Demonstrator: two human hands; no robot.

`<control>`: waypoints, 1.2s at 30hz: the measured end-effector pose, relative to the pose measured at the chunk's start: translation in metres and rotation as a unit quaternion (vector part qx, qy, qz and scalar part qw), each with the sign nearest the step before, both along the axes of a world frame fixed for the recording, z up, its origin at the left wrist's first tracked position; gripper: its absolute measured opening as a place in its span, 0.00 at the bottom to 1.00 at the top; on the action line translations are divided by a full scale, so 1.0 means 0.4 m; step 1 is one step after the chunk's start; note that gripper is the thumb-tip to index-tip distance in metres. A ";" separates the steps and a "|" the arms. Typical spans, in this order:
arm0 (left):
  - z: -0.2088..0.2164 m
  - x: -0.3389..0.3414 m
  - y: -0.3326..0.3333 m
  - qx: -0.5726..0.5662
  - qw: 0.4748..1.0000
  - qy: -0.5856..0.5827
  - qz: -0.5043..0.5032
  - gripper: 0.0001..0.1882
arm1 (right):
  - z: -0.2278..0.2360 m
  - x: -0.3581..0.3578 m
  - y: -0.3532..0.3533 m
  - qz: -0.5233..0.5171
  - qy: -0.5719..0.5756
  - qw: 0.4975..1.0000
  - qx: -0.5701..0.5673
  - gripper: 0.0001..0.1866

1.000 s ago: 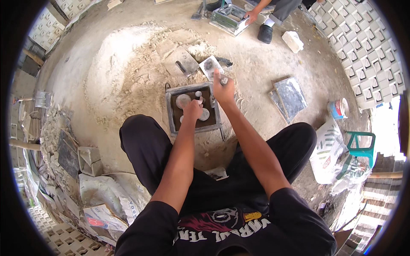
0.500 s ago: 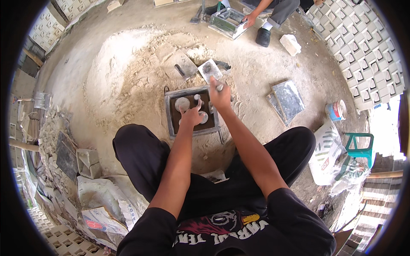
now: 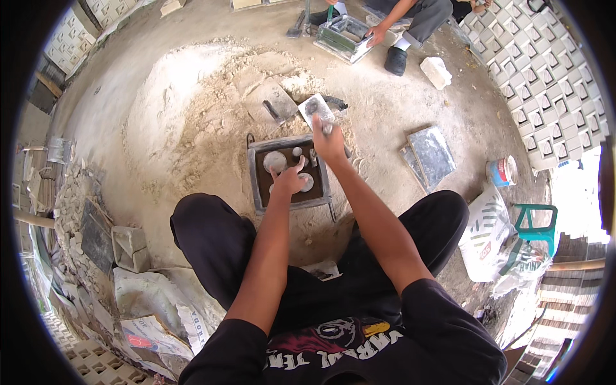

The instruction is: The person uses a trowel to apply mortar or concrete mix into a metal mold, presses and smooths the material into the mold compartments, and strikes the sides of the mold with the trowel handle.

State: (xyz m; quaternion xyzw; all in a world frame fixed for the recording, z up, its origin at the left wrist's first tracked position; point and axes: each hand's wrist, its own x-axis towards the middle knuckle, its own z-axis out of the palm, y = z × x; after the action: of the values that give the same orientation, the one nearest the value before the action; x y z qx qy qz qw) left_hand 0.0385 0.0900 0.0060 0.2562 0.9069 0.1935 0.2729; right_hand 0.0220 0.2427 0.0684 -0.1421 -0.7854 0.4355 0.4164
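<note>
My left hand (image 3: 290, 181) is spread open over the inside of a squarish grey moulding frame (image 3: 292, 207), which lies on the ground (image 3: 378, 128) straight ahead of my folded legs. Its fingertips reach up and left to the lower edge of the larger pale disc (image 3: 274, 162); whether they press on it or only hover, I can't tell. That hand also partly covers the smaller pale disc (image 3: 308, 182), which lies toward the frame's lower right, and my thumb points up beside a small round knob (image 3: 297, 152). My right hand (image 3: 329, 144) is closed in a fist around a grey tool (image 3: 328, 129); only a rounded end shows, so its long axis is unclear. That fist hangs above the frame's upper right corner, with a narrow pale metal piece (image 3: 313, 158) just to its left, so the right is the nearer hand to that piece and the left to both discs. Past my fist lies a whitish square plate (image 3: 314, 108), beside a flat board with a dark handle (image 3: 270, 99).
</note>
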 end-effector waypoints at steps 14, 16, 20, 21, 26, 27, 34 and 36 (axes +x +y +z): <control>-0.051 0.018 -0.056 0.038 0.999 0.005 0.013 0.36 | 0.035 -0.008 -0.080 0.061 0.074 0.995 0.027 0.23; -0.036 -0.001 -0.061 -0.001 1.000 -0.009 0.015 0.35 | 0.087 -0.037 -0.093 0.080 -0.065 0.994 -0.044 0.22; -0.020 0.010 -0.048 0.003 1.000 0.002 0.023 0.37 | 0.084 -0.039 -0.088 0.091 -0.025 0.994 -0.058 0.19; -0.015 0.013 -0.037 0.016 1.000 -0.022 0.016 0.37 | 0.038 -0.027 -0.077 0.084 0.024 0.995 -0.043 0.20; -0.034 0.012 -0.068 0.043 0.998 -0.026 0.036 0.34 | 0.136 -0.032 -0.107 0.133 -0.122 0.980 -0.080 0.19; -0.030 0.011 -0.062 0.048 0.998 -0.008 0.039 0.33 | 0.114 -0.040 -0.098 0.136 -0.095 0.984 -0.065 0.20; -0.043 -0.109 -0.079 0.177 0.943 0.251 0.131 0.19 | 0.055 0.012 -0.059 0.132 -0.128 0.970 -0.160 0.23; -0.012 -0.135 -0.053 0.127 0.965 0.223 0.062 0.20 | 0.032 0.032 -0.018 0.118 -0.108 0.964 -0.210 0.25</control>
State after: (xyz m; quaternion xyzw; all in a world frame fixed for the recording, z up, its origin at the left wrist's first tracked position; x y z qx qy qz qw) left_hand -0.0153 0.0687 0.0014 0.2686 0.9268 0.2620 0.0167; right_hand 0.0348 0.2354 0.0812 -0.1787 -0.7277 0.6190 0.2353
